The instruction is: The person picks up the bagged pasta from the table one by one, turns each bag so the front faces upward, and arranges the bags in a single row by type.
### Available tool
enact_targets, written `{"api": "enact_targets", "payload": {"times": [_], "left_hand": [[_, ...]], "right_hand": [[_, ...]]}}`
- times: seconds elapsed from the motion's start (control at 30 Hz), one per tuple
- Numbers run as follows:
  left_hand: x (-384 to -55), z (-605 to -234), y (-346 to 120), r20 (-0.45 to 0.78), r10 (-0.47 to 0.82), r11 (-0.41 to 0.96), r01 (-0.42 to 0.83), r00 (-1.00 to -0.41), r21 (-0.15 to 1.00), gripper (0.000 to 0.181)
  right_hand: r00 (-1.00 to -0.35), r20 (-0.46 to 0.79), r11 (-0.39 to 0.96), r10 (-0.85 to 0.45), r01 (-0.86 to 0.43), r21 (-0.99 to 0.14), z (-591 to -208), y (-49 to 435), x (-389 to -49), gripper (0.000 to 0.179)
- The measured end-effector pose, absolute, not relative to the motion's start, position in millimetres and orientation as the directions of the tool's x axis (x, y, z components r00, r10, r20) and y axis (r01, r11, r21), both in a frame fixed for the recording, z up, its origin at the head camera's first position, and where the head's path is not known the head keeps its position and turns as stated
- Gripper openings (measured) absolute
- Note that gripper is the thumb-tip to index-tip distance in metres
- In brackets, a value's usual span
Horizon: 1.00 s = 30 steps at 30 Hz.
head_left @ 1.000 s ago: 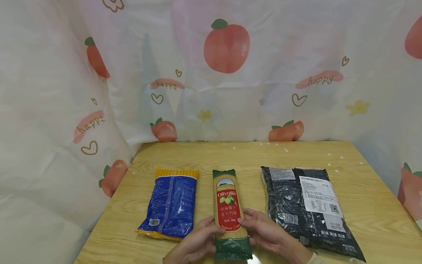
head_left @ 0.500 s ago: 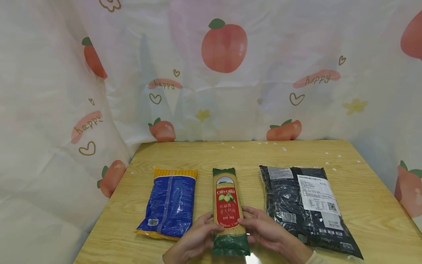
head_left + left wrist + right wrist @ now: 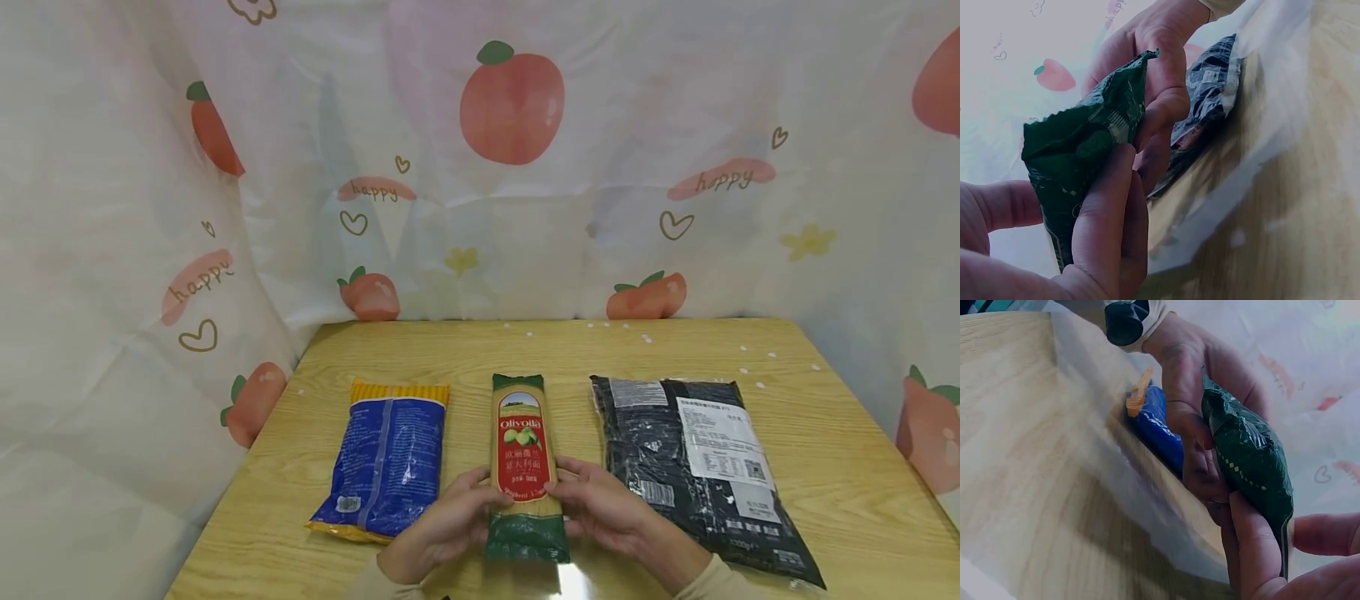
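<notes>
The spaghetti packet (image 3: 522, 454) is long and slim, golden with crinkled green ends and a red front panel marked "Olivoilà". Held above the counter (image 3: 450, 350), it sits between the left hand (image 3: 453, 518) and right hand (image 3: 600, 510), both half-curled, gripping its lower sides, thumbs in front, fingers behind.

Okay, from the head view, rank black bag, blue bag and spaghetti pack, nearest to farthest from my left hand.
1. Spaghetti pack, gripped by your left hand.
2. Blue bag, left of that hand.
3. Black bag, off to the right.
</notes>
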<state>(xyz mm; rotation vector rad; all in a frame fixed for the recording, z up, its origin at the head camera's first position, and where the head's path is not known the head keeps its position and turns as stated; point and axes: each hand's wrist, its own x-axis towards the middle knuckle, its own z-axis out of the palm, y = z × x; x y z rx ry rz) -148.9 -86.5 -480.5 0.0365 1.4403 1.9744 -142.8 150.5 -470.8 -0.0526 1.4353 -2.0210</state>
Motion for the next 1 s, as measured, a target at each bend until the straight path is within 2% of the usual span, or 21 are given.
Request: {"api": "enact_targets", "payload": {"times": [1.0], "left_hand": [[-204,-475,-66,-0.359,0.478,-0.081,-0.448,-0.802,0.891,0.056]], "right_hand": [[-0.82,-0.374,-0.04,-0.433,0.432,-0.901,-456,160,-193,0.073]]}}
